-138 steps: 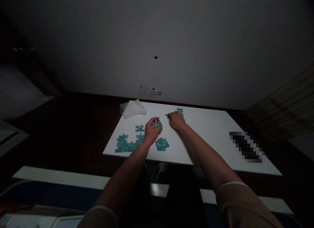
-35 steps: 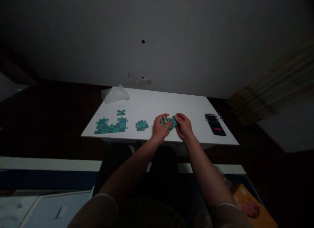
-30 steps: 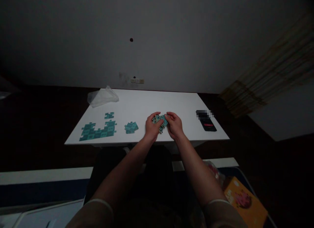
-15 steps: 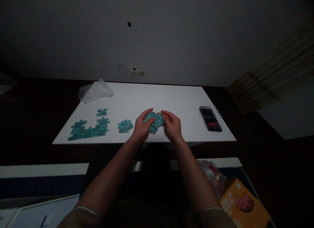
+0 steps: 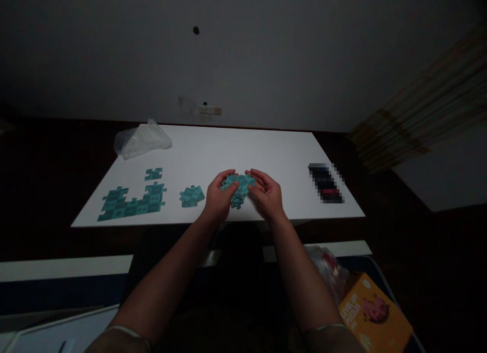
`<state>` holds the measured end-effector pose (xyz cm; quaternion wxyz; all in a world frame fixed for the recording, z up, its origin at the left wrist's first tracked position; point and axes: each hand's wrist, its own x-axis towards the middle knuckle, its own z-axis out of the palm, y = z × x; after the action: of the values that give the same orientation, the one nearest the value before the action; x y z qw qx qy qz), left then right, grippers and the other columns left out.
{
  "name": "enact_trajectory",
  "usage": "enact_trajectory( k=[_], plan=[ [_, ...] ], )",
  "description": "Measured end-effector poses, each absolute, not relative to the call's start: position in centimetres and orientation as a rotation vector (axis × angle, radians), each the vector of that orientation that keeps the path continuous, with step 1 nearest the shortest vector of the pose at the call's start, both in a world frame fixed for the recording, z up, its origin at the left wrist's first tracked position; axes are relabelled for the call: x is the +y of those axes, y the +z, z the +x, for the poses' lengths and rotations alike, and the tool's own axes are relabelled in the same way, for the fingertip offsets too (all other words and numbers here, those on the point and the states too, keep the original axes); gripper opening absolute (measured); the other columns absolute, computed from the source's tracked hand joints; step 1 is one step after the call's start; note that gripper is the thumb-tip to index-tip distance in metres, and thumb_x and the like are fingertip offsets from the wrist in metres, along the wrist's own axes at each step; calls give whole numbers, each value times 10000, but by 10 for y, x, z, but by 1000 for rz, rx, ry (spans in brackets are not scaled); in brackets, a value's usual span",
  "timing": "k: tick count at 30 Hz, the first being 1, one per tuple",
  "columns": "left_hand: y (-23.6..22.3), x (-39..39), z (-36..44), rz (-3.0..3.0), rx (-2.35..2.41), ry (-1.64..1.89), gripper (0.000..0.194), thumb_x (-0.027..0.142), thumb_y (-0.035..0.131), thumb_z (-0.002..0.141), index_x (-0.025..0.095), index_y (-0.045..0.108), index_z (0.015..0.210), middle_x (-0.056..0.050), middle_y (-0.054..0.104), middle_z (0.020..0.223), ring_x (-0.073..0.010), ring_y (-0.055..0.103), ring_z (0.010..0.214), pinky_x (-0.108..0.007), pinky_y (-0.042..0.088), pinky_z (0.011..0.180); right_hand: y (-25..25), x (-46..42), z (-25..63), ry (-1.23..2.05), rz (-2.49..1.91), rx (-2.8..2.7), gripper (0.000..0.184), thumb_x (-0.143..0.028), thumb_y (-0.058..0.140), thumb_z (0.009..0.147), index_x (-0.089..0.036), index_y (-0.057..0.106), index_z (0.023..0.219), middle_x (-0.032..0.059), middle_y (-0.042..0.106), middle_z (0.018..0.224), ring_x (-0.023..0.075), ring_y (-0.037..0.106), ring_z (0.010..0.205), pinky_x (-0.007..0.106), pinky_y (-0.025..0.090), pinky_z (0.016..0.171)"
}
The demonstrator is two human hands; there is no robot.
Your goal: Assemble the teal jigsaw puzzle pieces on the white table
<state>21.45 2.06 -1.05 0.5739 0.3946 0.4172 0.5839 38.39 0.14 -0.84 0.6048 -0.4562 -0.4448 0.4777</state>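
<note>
A heap of loose teal jigsaw pieces sits near the front edge of a white table. My left hand curls round its left side and my right hand curls round its right side, both with fingers bent onto the pieces. To the left lies a small joined cluster. Further left is a larger assembled section, with a single pair of pieces just behind it.
A clear plastic bag lies at the table's back left corner. A dark phone-like object rests at the right side. An orange puzzle box and a crumpled bag sit on the floor at lower right. The room is dim.
Both hands brought the handful of pieces from the table's middle to its front edge and now cup it together. The camera view shifted right and down.
</note>
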Motion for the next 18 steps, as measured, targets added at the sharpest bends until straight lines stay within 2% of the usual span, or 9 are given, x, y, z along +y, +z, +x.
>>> enact_trajectory(
  k=[5,12,15,18],
  plan=[
    [-3,19,215,851,958,1388,563,374,994,715,220,841,1234,-117,859,1252,-281,822,1037,-394,681,882,-8,3,384,1062,-1077,-1025,638,-469,1057,739,-314,838,1317,145,877,1423,425,785,1452,647,615,1285],
    [1,17,215,761,915,1388,601,376,1018,646,218,826,1194,-102,865,1173,-257,816,937,-381,674,809,-13,3,382,1049,-1084,-896,684,-460,1097,631,-304,811,1233,140,881,1355,406,837,1309,635,698,1188],
    [0,16,217,766,945,1454,546,355,990,654,213,832,1157,-86,865,1149,-233,803,915,-360,664,810,-18,7,384,948,-1118,-844,594,-478,1055,691,-303,796,1196,142,874,1329,405,835,1311,628,716,1149],
    [-5,16,215,800,1033,1563,474,344,944,717,224,828,1160,-77,853,1186,-205,775,926,-328,641,816,-24,13,386,794,-1159,-789,483,-517,972,786,-300,781,1173,152,875,1284,392,826,1317,640,689,1190]
  ],
)
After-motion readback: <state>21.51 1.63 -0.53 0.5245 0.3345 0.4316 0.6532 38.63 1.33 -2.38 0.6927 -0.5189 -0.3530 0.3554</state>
